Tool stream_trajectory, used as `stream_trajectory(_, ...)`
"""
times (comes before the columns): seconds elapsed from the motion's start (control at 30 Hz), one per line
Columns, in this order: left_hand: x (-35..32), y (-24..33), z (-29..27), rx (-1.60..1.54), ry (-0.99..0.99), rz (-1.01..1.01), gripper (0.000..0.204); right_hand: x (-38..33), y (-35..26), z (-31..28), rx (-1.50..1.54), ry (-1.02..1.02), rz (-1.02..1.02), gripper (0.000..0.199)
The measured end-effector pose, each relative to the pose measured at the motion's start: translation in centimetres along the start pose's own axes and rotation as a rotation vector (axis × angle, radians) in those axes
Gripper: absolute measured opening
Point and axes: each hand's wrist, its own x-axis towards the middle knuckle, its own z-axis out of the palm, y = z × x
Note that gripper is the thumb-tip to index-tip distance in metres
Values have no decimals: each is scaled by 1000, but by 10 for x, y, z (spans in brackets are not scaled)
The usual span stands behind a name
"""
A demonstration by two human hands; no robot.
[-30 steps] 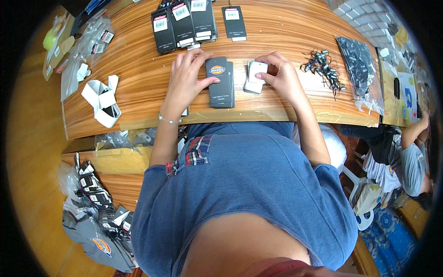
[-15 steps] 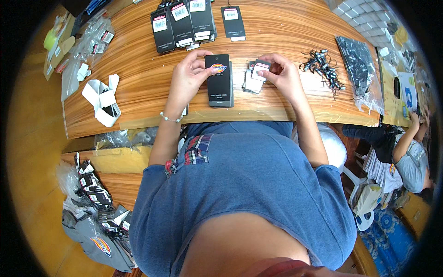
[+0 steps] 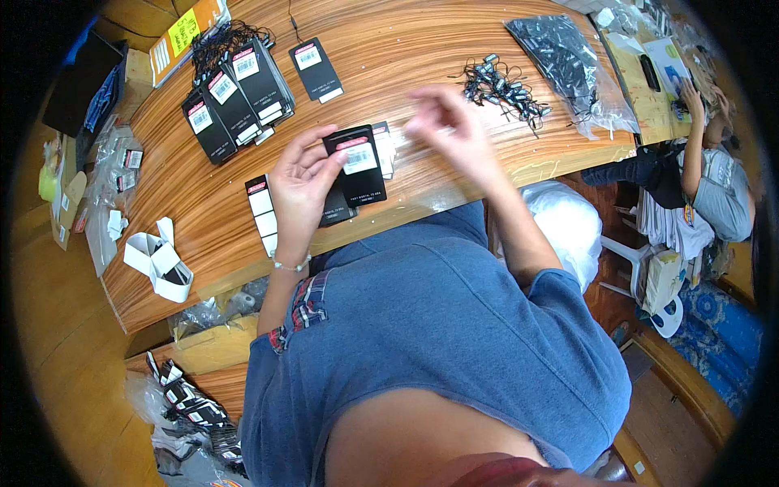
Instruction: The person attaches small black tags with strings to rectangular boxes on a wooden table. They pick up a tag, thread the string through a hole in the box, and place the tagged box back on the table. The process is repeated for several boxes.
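My left hand (image 3: 299, 183) is closed on a black hang tag (image 3: 367, 177), pinching its left side, with a white barcode sticker facing up. Beneath that tag, more dark tags (image 3: 339, 211) lie at the table's front edge. Small white and grey tags (image 3: 389, 154) show just right of the held one. My right hand (image 3: 454, 134), blurred, hovers over the table with thumb and forefinger apart and nothing visible between them. Nearest to it is a loose heap of black hang-tag strings (image 3: 503, 91). A strip of white stickers (image 3: 260, 213) lies by my left wrist.
Stacks of stickered black tags (image 3: 235, 97) with strings stand at the back left, a single strung tag (image 3: 316, 69) beside them. A clear bag of black strings (image 3: 560, 61) lies back right. A white ribbon roll (image 3: 160, 261) is at left. Another person (image 3: 714, 187) sits far right.
My left hand has lifted a tag that now shows its barcode side. My right hand has left the small tags and moved up toward the strings. The view has turned.
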Motion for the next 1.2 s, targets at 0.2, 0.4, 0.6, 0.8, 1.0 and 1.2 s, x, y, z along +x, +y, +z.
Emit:
stream_trajectory(0.2,0,-6,-11,4,12,-5,32,-6,53,-91,-945,250,35,13)
stream_trajectory(0.4,1,-4,-3,-34,-48,-36,32,0,71,-97,-966,293,-69,16)
stream_trajectory(0.6,-1,-2,-7,-16,-102,-98,30,4,63,-97,-884,272,108,16)
stream_trajectory(0.8,-3,-4,-5,1,-139,-88,29,6,78,-110,-1001,343,-175,11)
stream_trajectory(1.0,2,2,0,-23,-223,-168,26,8,24,-115,265,389,127,11)
stream_trajectory(1.2,18,6,31,-35,-429,-32,18,6,4,-78,928,247,97,34)
